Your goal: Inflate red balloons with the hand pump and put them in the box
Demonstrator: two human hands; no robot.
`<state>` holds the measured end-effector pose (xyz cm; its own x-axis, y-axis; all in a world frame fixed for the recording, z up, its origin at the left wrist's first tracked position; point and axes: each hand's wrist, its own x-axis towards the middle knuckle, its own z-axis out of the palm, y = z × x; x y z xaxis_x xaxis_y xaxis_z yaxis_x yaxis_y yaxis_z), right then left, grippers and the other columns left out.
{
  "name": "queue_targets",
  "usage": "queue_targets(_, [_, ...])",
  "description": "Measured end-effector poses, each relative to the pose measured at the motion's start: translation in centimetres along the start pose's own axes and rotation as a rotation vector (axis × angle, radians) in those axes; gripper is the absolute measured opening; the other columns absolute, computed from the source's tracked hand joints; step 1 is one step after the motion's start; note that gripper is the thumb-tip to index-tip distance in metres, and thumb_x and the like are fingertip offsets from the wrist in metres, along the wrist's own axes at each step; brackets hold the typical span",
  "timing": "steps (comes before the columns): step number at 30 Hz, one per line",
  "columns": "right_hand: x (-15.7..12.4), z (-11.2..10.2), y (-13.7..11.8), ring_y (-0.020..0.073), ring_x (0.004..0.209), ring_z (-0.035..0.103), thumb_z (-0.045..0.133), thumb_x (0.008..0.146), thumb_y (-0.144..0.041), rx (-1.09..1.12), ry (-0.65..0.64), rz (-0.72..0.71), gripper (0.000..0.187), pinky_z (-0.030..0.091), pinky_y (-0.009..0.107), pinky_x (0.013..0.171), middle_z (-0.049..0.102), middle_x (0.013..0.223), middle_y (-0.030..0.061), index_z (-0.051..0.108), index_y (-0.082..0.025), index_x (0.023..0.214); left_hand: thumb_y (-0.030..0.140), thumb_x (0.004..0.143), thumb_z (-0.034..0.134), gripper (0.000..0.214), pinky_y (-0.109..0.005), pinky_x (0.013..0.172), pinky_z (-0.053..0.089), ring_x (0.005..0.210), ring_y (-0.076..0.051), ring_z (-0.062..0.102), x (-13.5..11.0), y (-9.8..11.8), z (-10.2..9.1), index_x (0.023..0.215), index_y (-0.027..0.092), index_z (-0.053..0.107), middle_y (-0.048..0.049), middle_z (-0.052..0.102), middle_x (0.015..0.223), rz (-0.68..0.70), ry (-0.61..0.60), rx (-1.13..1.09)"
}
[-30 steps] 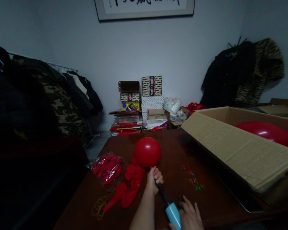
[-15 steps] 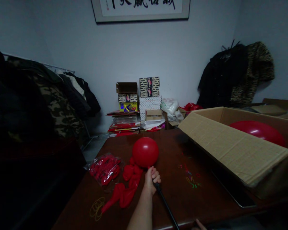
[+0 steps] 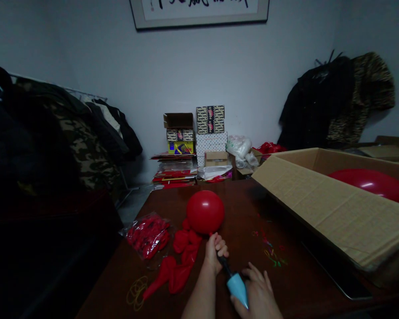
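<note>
Red balloon (image 3: 205,212) near 12, blue hand pump (image 3: 236,285) at 5

Left hand (image 3: 217,253), clock centre: fingers curled closed round the balloon's neck and the pump's black end. Right hand (image 3: 261,292) between 4 and 5, against the pump's barrel, fingers loosely spread; can't tell how firm. Limp balloons (image 3: 180,274) at 9, open carton (image 3: 326,204) at 2.

A blue pump (image 3: 237,289) slants toward an inflated balloon (image 3: 205,212).

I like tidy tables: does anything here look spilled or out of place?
Mildly, yes: small coloured bits lie scattered, not gathered, beyond the right hand; limp red balloons lie loose beside the plastic bag.
</note>
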<state>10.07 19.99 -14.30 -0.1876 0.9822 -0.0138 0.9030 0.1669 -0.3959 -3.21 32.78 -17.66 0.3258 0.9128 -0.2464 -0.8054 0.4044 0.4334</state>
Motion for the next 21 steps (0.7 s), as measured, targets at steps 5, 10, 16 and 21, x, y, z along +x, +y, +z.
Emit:
queue_targets(5, [1.7, -0.3, -1.5, 0.0331, 0.132, 0.034, 0.043, 0.078, -0.043, 0.028, 0.028, 0.064, 0.046, 0.013, 0.056, 0.112, 0.056, 0.126, 0.0139, 0.065, -0.013, 0.105, 0.034, 0.074, 0.062, 0.045, -0.02, 0.038, 0.013, 0.03, -0.003, 0.018, 0.5, 0.0, -0.4, 0.055, 0.021, 0.023, 0.0111, 0.022, 0.039, 0.015, -0.016, -0.014])
queue_targets(10, [1.1, 0.5, -1.2, 0.033, 0.131, 0.035, 0.043, 0.078, -0.044, 0.027, 0.044, 0.1, 0.045, 0.013, 0.056, 0.111, 0.058, 0.124, 0.0129, 0.065, -0.015, 0.105, 0.034, 0.075, 0.061, 0.045, -0.02, 0.038, 0.013, 0.03, -0.004, 0.019, 0.6, -0.1, -0.5, 0.055, 0.021, 0.023, 0.0105, 0.023, 0.039, -0.002, -0.014, 0.005])
queue_targets(16, [0.7, -0.1, -1.7, 0.0327, 0.131, 0.036, 0.045, 0.078, -0.043, -0.011, 0.065, 0.113, 0.044, 0.013, 0.056, 0.111, 0.059, 0.122, 0.0135, 0.066, -0.015, 0.103, 0.033, 0.078, 0.058, 0.043, -0.02, 0.038, 0.014, 0.03, -0.004, 0.019, 0.2, 0.0, -0.2, 0.054, 0.021, 0.024, 0.0102, 0.022, 0.039, 0.012, -0.028, 0.004])
queue_targets(21, [-1.1, 0.7, -0.8, 0.0334, 0.133, 0.034, 0.052, 0.074, -0.046, -0.101, 0.102, 0.082, 0.045, 0.01, 0.055, 0.113, 0.059, 0.123, 0.0165, 0.069, -0.012, 0.099, 0.032, 0.079, 0.056, 0.042, -0.021, 0.038, 0.014, 0.03, -0.004, 0.019, -0.1, 0.0, -0.1, 0.053, 0.021, 0.025, 0.0102, 0.022, 0.039, 0.006, -0.028, 0.015])
